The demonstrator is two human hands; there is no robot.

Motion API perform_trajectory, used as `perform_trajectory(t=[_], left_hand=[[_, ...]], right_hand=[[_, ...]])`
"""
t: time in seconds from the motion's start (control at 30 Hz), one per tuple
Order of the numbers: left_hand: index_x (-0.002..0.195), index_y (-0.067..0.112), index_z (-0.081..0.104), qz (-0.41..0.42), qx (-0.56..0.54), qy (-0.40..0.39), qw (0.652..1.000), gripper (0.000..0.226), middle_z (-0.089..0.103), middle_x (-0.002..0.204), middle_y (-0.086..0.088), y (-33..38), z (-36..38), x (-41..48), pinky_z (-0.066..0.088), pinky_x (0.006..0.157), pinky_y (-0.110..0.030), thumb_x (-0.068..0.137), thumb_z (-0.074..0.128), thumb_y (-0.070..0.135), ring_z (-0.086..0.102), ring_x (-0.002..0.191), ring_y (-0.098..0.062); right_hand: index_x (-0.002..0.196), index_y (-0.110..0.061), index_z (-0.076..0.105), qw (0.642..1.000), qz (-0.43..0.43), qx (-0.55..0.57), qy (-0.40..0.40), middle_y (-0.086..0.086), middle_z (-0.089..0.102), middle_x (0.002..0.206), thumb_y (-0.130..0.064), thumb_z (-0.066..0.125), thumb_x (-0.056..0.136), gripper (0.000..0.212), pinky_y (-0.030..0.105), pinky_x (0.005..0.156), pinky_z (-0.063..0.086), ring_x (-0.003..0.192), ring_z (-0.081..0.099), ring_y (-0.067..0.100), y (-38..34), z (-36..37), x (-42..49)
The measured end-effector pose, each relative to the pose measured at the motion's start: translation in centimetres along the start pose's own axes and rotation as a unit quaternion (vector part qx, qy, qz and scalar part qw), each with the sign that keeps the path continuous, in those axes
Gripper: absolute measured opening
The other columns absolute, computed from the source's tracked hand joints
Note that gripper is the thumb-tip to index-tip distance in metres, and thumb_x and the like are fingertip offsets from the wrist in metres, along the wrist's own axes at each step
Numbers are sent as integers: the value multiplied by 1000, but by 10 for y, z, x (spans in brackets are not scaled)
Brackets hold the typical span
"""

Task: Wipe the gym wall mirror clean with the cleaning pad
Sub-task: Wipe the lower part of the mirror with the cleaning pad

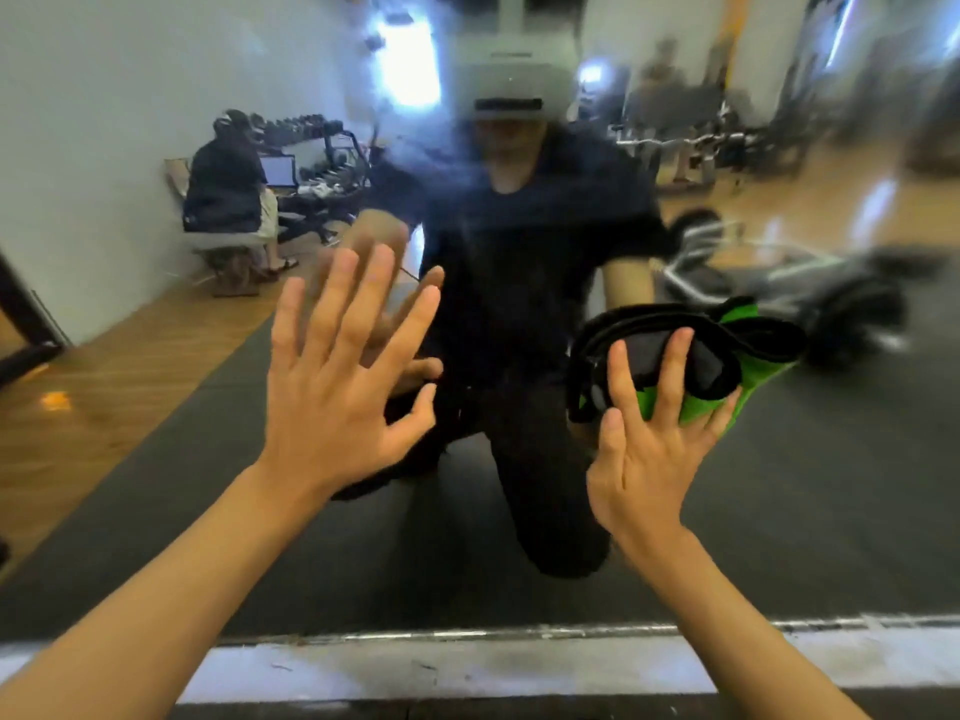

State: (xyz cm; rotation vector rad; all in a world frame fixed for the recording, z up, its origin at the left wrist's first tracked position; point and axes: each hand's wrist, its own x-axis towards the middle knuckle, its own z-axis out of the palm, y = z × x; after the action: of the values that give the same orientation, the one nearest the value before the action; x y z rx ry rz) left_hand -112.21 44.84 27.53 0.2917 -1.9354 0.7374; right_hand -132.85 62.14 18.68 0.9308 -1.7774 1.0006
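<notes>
The wall mirror (pixel 779 485) fills almost the whole head view and reflects the gym and a kneeling person in dark clothes. My left hand (pixel 337 376) is spread flat with straight fingers against the glass, left of centre. My right hand (pixel 654 439) presses the cleaning pad (pixel 696 356) onto the mirror with straight, splayed fingers. The pad is green with a black edge and a dark backing, and its reflection merges with it. A hazy smear (pixel 415 163) shows on the glass above my left hand.
The mirror's metal bottom edge (pixel 467 634) runs across the lower frame, with a scuffed white ledge (pixel 467 667) under it. In the reflection are a seated person at a desk (pixel 228 194), gym equipment (pixel 779 272), wood floor and a dark mat.
</notes>
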Motion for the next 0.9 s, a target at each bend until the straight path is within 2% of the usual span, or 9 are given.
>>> perform_trajectory(t=[0.1,0.17,0.27,0.33,0.43,0.57,0.67,0.77,0.9], left_hand=[[166,21,33,-18,26,-5,999,82,15,172,-17,-43,-9,-23,0,130,-56,96,61,51,-1,164,-27],[167,20,32,-19,29,-23,999,83,16,174,-17,-60,-8,-33,1,130,-58,97,55,60,0,164,-30],[167,19,31,-8,-2,-16,1000,86,9,176,-12,-78,-6,-40,4,129,-62,97,51,65,2,163,-32],[166,17,32,-11,-23,2,1000,86,9,176,-11,-92,-9,-42,5,129,-62,97,52,64,3,163,-33],[166,17,32,-15,-30,9,999,84,5,177,-9,-130,-15,-47,3,129,-61,98,53,60,4,163,-33],[166,16,32,11,-12,1,1000,86,9,177,-12,-156,-9,-53,5,128,-63,96,57,59,4,164,-31],[166,14,33,9,11,15,1000,90,16,174,-17,-153,-4,-54,6,129,-62,96,58,64,4,163,-32],[165,12,34,10,31,38,999,92,15,175,-16,-151,0,-53,11,127,-64,95,58,67,7,163,-33],[166,13,32,13,40,51,998,92,16,175,-16,-149,3,-53,13,127,-64,96,56,68,16,160,-37]], right_hand=[[159,-32,35,999,35,-27,15,16,24,169,-36,38,110,49,62,118,26,156,20,28,1,-15,5],[160,-31,34,998,43,-36,9,22,22,168,-42,44,109,53,63,116,29,154,20,34,7,-19,10],[161,-33,32,997,41,-58,-20,24,13,169,-54,44,107,59,71,118,20,152,17,55,11,-20,14],[160,-33,35,994,68,-73,-35,23,8,171,-57,44,106,60,77,117,10,152,7,58,10,-22,15],[162,-41,27,986,102,-124,-43,19,5,172,-64,42,103,64,82,112,7,149,-2,64,0,-29,14],[164,-38,22,973,135,-176,-60,19,5,172,-72,34,101,72,78,114,3,151,-1,61,-11,-36,17],[164,-27,23,982,138,-110,-69,25,2,171,-68,34,104,74,72,119,5,154,-3,56,-18,-31,18],[163,-19,27,987,144,-59,-26,33,3,168,-59,35,109,68,70,122,10,151,-3,61,-20,-17,19],[161,-17,33,985,149,-65,57,35,11,166,-55,31,111,63,69,121,14,150,5,63,-50,6,22]])
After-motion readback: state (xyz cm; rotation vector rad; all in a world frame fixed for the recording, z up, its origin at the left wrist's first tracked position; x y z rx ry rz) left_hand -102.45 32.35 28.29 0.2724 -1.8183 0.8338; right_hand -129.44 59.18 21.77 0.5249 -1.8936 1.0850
